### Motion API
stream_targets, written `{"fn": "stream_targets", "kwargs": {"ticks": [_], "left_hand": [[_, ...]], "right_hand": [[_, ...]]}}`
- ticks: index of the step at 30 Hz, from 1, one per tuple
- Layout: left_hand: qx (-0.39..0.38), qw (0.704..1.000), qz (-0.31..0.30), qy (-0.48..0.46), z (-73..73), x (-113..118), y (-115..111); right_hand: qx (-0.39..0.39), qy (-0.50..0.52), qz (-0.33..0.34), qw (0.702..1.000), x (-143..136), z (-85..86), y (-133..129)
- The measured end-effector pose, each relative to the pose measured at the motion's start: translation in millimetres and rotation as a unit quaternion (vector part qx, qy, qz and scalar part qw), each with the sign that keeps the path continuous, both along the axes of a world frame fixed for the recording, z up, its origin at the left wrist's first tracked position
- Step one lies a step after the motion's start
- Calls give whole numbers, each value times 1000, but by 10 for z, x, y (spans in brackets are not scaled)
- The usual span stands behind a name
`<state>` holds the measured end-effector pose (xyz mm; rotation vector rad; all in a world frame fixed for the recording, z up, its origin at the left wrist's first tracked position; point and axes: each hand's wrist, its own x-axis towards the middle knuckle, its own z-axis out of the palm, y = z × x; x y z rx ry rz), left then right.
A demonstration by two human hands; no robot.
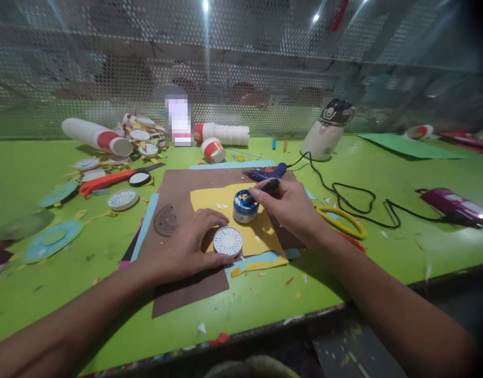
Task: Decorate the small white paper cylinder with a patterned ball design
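Head view: left hand (190, 239) half-curled, thumb and fingers closed about rim of blue-dotted white disc (228, 241). Right hand (291, 202) pinched firmly round black pen-like tool (271, 185), lower end at mouth of blue paint jar (245, 215). Jar on yellow paper (204, 198), at disc's 1 o'clock. Brown sheet (178, 184) beneath, on green surface (273, 296). Blue glue gun (267, 173) at jar's 1 o'clock; orange cutter (107, 181) at disc's 10 o'clock.
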<state>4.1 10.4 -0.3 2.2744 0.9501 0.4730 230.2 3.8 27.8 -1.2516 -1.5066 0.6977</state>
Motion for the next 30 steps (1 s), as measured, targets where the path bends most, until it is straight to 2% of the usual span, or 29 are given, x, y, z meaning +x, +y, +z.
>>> {"fn": "stream_targets", "kwargs": {"ticks": [5, 14, 18, 23, 28, 30], "left_hand": [[13, 1000, -25, -1, 4, -16, 12], [7, 1000, -5, 6, 71, 7, -21], [5, 1000, -16, -6, 62, 11, -18], [14, 999, -27, -15, 30, -7, -4], [19, 1000, -21, -9, 24, -15, 1], [24, 999, -23, -9, 25, -13, 2]], "right_hand": [[-17, 36, -2, 999, 1, 5, -10], [18, 75, -54, 996, 64, 31, -14], [17, 77, -32, 996, 28, 27, -19], [-20, 50, 6, 999, -8, -27, -2], [-61, 63, -15, 996, 45, -40, 2], [-51, 71, -23, 996, 72, -30, -1]]}}
